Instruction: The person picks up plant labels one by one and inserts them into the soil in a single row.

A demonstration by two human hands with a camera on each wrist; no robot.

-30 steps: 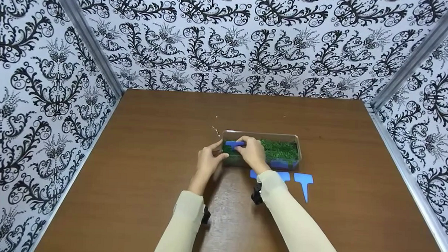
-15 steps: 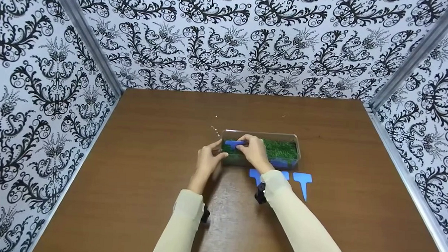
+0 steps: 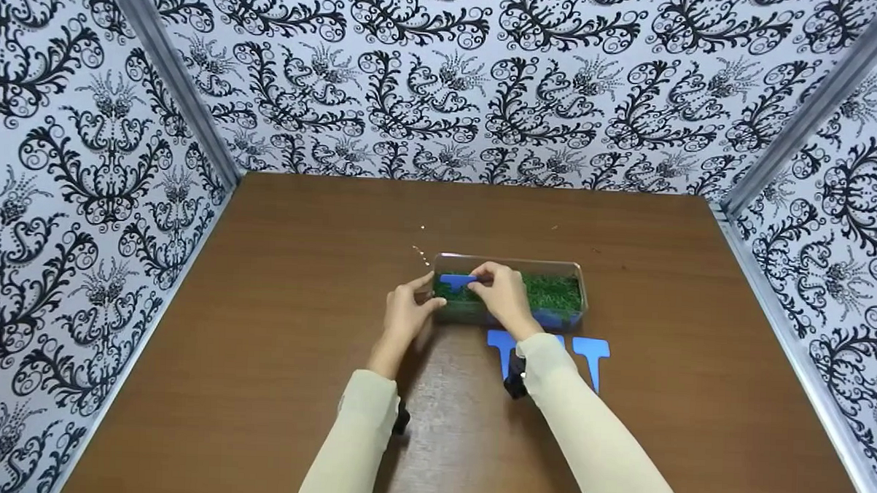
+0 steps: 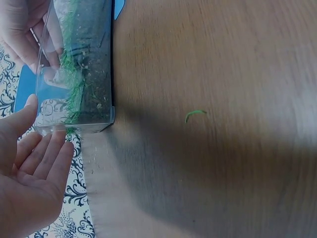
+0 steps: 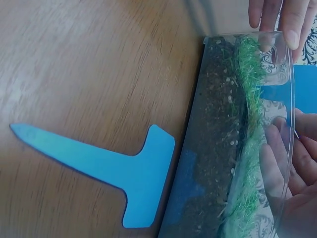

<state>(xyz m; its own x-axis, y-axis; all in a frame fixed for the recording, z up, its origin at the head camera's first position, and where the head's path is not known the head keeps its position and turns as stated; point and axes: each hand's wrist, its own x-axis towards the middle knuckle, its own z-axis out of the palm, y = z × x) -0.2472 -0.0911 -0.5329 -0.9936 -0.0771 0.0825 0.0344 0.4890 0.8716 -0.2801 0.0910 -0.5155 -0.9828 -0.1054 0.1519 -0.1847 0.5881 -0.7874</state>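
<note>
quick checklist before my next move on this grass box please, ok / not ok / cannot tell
1. Box sitting flat on the table: ok.
2. Left hand at the box's left end: ok, thumb and fingertips are at the end wall.
3. Tag meeting the grass: ok, stem runs down into it; depth cannot be told.
4. Right hand gripping the tag: cannot tell, fingertips are at its right end but a firm pinch isn't clear.
5. Spare tags fully in view: not ok, the right arm hides part of them.
</note>
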